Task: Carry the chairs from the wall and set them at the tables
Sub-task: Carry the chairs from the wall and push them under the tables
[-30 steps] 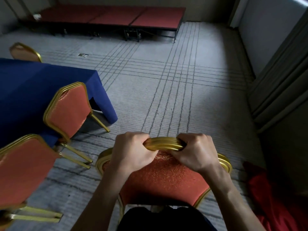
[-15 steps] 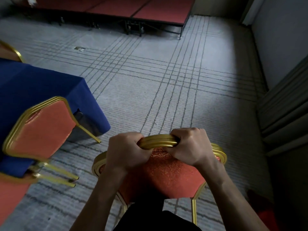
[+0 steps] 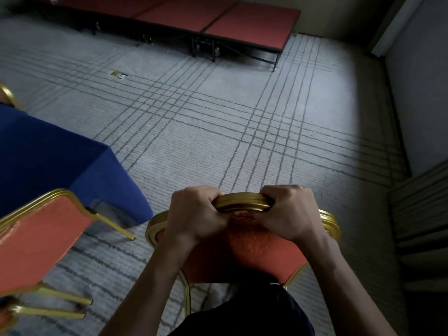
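Observation:
I hold a chair [image 3: 254, 248] with a gold frame and an orange-red padded back in front of me. My left hand [image 3: 194, 214] grips the top rail of its back on the left. My right hand [image 3: 288, 212] grips the same rail on the right. A short stretch of gold rail shows between the two fists. To the left stands a table [image 3: 48, 163] under a blue cloth, its corner close to the chair. Another orange chair [image 3: 36, 241] sits at that table's near side.
Part of a gold chair back [image 3: 7, 93] shows behind the table at the far left. A low red stage platform [image 3: 242, 27] runs along the far wall. Grey lined carpet [image 3: 242, 132] spreads ahead. Dark folding wall panels [image 3: 421, 214] stand on the right.
The view has shifted forward and to the right: the table and its chairs slid toward the left edge, and one chair left the view. Both hands keep their grip on the rail.

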Demonstrator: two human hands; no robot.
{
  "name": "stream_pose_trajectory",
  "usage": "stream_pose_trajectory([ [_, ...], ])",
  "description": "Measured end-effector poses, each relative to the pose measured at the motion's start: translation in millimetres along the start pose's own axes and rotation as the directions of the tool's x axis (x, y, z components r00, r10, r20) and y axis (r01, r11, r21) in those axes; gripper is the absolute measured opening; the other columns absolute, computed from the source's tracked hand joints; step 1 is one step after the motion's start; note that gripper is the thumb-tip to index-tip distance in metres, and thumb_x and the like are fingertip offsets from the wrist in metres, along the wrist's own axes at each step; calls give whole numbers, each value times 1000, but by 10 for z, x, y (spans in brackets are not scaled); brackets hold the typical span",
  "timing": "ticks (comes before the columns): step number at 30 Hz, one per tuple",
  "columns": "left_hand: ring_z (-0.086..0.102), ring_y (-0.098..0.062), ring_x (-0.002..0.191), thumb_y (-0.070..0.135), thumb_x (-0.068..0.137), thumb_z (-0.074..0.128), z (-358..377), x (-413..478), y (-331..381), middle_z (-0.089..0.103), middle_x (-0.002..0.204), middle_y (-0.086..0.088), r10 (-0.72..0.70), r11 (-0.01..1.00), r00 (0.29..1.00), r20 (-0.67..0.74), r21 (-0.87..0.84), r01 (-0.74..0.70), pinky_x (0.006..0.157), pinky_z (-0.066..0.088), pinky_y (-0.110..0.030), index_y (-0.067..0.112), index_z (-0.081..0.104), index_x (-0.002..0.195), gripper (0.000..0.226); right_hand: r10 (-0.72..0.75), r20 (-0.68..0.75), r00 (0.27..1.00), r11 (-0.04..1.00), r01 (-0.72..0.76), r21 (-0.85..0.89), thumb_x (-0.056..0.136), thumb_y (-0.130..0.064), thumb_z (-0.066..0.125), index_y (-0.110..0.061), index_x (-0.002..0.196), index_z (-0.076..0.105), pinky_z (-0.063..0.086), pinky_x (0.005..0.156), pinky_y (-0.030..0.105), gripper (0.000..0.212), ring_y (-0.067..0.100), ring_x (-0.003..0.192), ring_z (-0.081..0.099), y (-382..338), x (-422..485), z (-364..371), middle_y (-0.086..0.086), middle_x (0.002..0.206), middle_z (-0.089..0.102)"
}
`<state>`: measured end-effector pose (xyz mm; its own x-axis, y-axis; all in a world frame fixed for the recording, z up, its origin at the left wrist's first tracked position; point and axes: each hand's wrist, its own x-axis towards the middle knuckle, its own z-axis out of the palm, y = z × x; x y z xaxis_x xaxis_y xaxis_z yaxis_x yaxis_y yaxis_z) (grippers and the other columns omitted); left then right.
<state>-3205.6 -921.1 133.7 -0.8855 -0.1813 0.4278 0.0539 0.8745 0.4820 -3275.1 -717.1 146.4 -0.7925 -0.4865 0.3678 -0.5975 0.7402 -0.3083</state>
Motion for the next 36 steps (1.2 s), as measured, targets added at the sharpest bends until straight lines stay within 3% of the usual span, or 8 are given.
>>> stream_pose_trajectory([
  [7, 57, -14, 55, 62, 67, 58, 617, 1244, -386, 61, 56, 4, -36, 994, 998, -42, 106, 40, 55, 28, -22, 20, 63, 60, 43, -10, 33, 999, 1000, 9, 26, 65, -69, 56, -18, 64, 57, 44, 55, 31, 51, 26, 59, 63, 740, 1311, 586, 0, 56, 62],
  [10, 57, -13, 56, 63, 69, 61, 882, 1781, -523, 61, 57, 4, -88, 986, 995, -42, 141, 93, 52, 34, -26, 18, 62, 60, 45, -55, 75, 996, 995, 48, 87, 66, -68, 60, -18, 66, 60, 40, 56, 29, 50, 26, 60, 63, 1079, 1936, 819, 0, 57, 63],
  [13, 53, -17, 55, 49, 70, 68, 1039, 2205, -661, 55, 54, 1, -116, 979, 989, -89, 160, 129, 53, 24, -26, 21, 42, 54, 41, -128, 87, 988, 984, 115, 136, 67, -69, 63, -20, 64, 58, 35, 56, 26, 49, 24, 58, 62, 1291, 2494, 980, -1, 57, 63],
  [15, 53, -18, 52, 45, 69, 69, 1090, 2491, -762, 54, 53, -1, -142, 970, 984, -104, 185, 160, 52, 25, -25, 20, 43, 53, 39, -169, 91, 981, 971, 150, 189, 69, -69, 63, -22, 63, 55, 36, 56, 27, 48, 22, 58, 61, 1386, 2869, 1060, -3, 57, 61],
  [18, 55, -21, 51, 45, 70, 68, 1138, 2879, -908, 53, 52, -2, -184, 956, 973, -141, 203, 210, 48, 36, -30, 13, 49, 53, 41, -236, 71, 969, 948, 214, 235, 71, -68, 62, -21, 62, 55, 42, 55, 29, 48, 22, 56, 60, 1457, 3407, 1152, -3, 55, 59],
  [23, 55, -20, 50, 40, 74, 71, 1273, 3578, -1337, 54, 52, 1, -193, 954, 963, -190, 194, 229, 46, 41, -35, 14, 54, 53, 37, -332, 61, 941, 922, 310, 231, 74, -66, 64, -20, 62, 55, 38, 53, 27, 48, 21, 50, 56, 1573, 4357, 1454, -3, 53, 57],
  [29, 49, -18, 45, 27, 69, 77, 1511, 4378, -2012, 49, 48, 4, -192, 948, 945, -263, 201, 248, 44, 33, -30, 16, 46, 51, 38, -384, 99, 918, 903, 351, 249, 75, -62, 67, -20, 59, 50, 43, 52, 30, 48, 20, 47, 52, 1627, 5431, 1992, -7, 51, 52],
  [36, 55, -21, 47, 36, 68, 74, 1651, 5633, -3168, 54, 51, 2, -243, 932, 931, -271, 202, 302, 46, 37, -31, 16, 48, 52, 36, -384, 159, 910, 916, 354, 187, 72, -55, 79, -19, 62, 57, 35, 54, 26, 44, 23, 53, 57, 1479, 6990, 2749, -2, 53, 58],
])
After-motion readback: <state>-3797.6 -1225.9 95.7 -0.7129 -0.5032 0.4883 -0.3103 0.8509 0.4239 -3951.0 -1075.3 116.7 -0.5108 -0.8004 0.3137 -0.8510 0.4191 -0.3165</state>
